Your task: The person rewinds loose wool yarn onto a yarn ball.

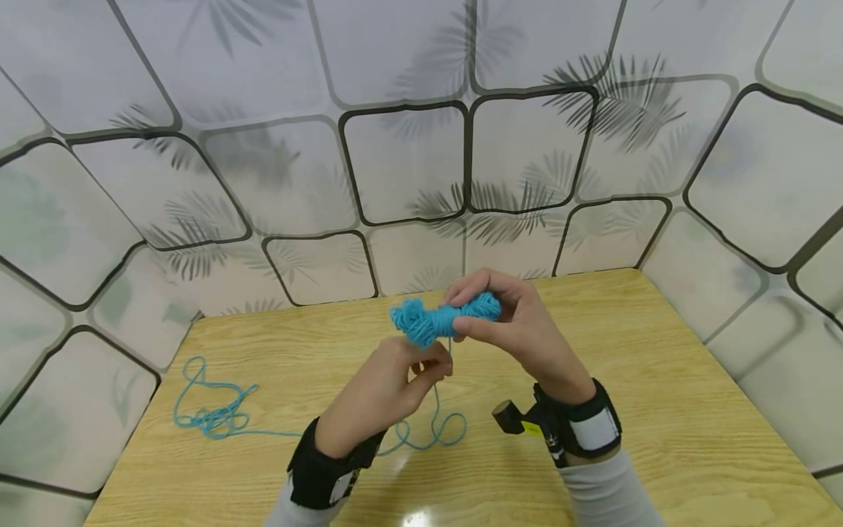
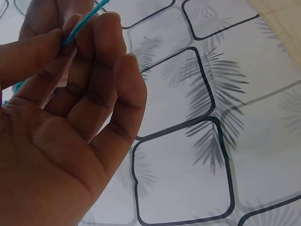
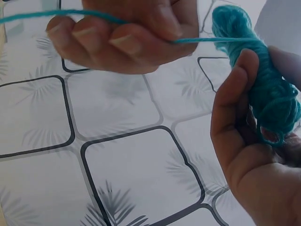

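My right hand (image 1: 520, 322) grips a bundle of blue yarn (image 1: 428, 322) above the table, its middle wrapped by several turns. Below and to the left, my left hand (image 1: 402, 373) pinches a strand of the yarn (image 2: 87, 21) between thumb and fingertips. In the right wrist view that strand (image 3: 207, 40) runs straight from the left fingers to the wrapped middle of the bundle (image 3: 263, 75). From the left hand the yarn drops to the table in loose loops (image 1: 431, 439).
A loose tangle of the same yarn (image 1: 214, 417) lies on the left of the wooden table (image 1: 593, 468), joined by a strand to the loops. Patterned cloth walls (image 1: 415, 161) stand behind and at both sides. Each wrist wears a black strap (image 1: 586, 424).
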Action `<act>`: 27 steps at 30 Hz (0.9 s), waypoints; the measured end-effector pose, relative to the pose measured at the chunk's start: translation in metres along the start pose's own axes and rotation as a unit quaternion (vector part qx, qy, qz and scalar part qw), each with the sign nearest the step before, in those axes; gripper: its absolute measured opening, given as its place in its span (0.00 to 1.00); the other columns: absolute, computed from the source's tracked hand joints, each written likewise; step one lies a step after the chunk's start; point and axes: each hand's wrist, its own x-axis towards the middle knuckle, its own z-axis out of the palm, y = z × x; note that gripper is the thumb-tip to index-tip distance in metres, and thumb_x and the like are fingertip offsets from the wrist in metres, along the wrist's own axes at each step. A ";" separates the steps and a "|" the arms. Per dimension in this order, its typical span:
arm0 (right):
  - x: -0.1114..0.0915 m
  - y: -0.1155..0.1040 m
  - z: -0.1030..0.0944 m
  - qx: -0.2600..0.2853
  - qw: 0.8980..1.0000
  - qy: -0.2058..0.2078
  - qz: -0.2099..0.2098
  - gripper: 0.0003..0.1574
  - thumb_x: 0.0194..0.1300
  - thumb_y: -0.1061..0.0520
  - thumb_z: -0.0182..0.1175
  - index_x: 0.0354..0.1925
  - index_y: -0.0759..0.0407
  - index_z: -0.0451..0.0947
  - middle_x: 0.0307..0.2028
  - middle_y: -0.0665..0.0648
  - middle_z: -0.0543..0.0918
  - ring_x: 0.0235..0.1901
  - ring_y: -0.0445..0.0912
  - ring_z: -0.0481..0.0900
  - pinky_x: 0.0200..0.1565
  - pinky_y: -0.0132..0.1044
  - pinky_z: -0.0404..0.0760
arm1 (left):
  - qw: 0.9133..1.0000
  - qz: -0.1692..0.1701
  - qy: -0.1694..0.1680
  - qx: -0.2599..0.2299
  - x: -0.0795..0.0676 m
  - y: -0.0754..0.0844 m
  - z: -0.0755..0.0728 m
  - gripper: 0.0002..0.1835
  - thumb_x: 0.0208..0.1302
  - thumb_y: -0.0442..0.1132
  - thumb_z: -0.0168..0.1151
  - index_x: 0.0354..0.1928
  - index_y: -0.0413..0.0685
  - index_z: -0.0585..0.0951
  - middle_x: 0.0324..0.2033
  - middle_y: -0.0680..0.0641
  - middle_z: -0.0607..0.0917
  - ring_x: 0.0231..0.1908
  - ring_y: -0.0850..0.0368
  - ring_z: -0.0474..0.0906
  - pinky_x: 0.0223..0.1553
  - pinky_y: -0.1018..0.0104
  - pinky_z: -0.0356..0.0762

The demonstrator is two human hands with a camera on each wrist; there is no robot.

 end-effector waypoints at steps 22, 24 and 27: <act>-0.002 0.004 0.001 -0.205 0.949 -0.238 0.022 0.08 0.58 0.57 0.71 0.36 0.51 0.81 0.37 0.50 0.80 0.38 0.45 0.75 0.41 0.42 0.78 | 0.998 -0.009 0.066 0.006 -0.004 -0.009 -0.014 0.08 0.66 0.29 0.62 0.32 0.51 0.79 0.29 0.53 0.81 0.27 0.63 0.74 0.31 0.60 0.80; -0.002 0.005 0.001 -0.242 0.943 -0.228 0.026 0.09 0.57 0.56 0.72 0.35 0.50 0.81 0.35 0.48 0.80 0.35 0.43 0.74 0.38 0.41 0.78 | 0.997 -0.004 0.072 0.004 -0.005 -0.007 -0.015 0.08 0.67 0.29 0.61 0.32 0.50 0.78 0.28 0.52 0.80 0.26 0.63 0.74 0.31 0.60 0.80; 0.000 0.007 0.001 -0.296 0.930 -0.215 0.037 0.10 0.56 0.57 0.73 0.34 0.49 0.80 0.34 0.47 0.81 0.33 0.42 0.74 0.36 0.40 0.78 | 0.997 -0.004 0.073 0.006 -0.006 -0.004 -0.016 0.09 0.67 0.29 0.61 0.32 0.51 0.78 0.28 0.52 0.80 0.27 0.64 0.74 0.31 0.60 0.79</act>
